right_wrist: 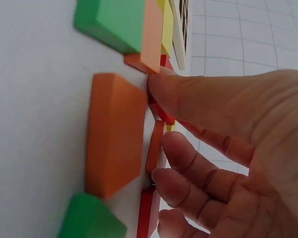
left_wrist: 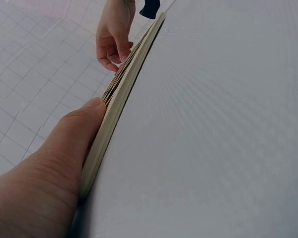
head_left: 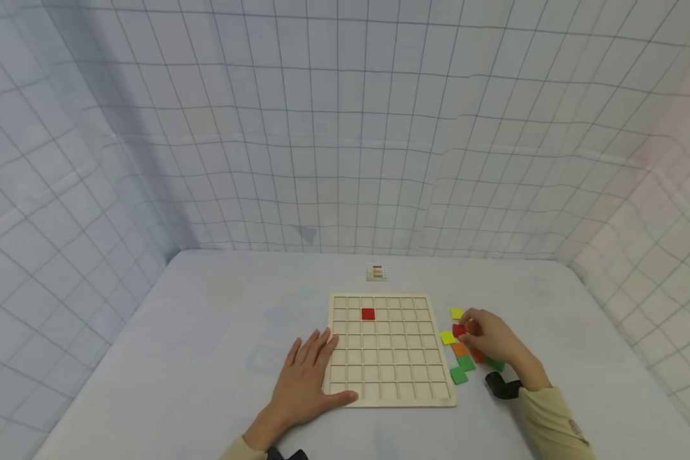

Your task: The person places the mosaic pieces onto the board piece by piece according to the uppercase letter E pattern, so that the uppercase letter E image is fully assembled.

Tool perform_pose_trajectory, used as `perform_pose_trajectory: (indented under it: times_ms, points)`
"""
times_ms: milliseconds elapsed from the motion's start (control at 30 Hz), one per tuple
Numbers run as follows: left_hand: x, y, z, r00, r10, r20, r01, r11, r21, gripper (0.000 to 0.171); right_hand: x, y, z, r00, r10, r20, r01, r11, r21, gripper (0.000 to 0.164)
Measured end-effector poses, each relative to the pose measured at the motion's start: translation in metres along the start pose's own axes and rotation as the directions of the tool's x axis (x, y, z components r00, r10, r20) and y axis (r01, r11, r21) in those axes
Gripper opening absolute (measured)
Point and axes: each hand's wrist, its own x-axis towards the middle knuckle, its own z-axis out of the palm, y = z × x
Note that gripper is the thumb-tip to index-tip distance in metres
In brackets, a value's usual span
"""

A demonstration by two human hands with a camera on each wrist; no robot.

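Note:
My left hand rests with straight, spread fingers on the left edge of a pale wooden grid board. In the left wrist view its thumb lies along the board's near rim. A red tile sits in a cell of the second row from the top. To the right of the board, my right hand pinches another red tile between thumb and fingers, low among the loose tiles. In the right wrist view the thumb partly covers this tile. An orange tile lies just beside the hand.
Yellow tiles, orange tiles and green tiles lie along the board's right side. Behind the board is a small card with coloured squares on a grid. Grid-patterned curtains surround the white table.

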Motion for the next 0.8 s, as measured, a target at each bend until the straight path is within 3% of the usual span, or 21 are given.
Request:
perform_pose_trajectory:
  times_ms: [233, 533, 800]
  points:
    - [-0.0026, 0.0019, 0.0015, 1.000, -0.005, 0.001, 0.005, 1.000, 0.001, 0.104, -0.0012, 0.0014, 0.0021, 0.998, 0.061, 0.017, -0.062, 0.996, 0.067, 0.024]
    - [-0.0021, 0.0029, -0.0013, 1.000, -0.013, 0.014, 0.013, 1.000, 0.017, 0.104, -0.0024, -0.0010, -0.0003, 0.998, 0.053, -0.035, -0.050, 0.995, 0.086, 0.019]
    - [-0.0005, 0.0011, -0.0001, 1.000, -0.008, 0.002, 0.008, 1.000, 0.014, 0.104, -0.0002, -0.0033, -0.0008, 0.999, 0.049, -0.021, -0.045, 0.986, 0.158, 0.017]
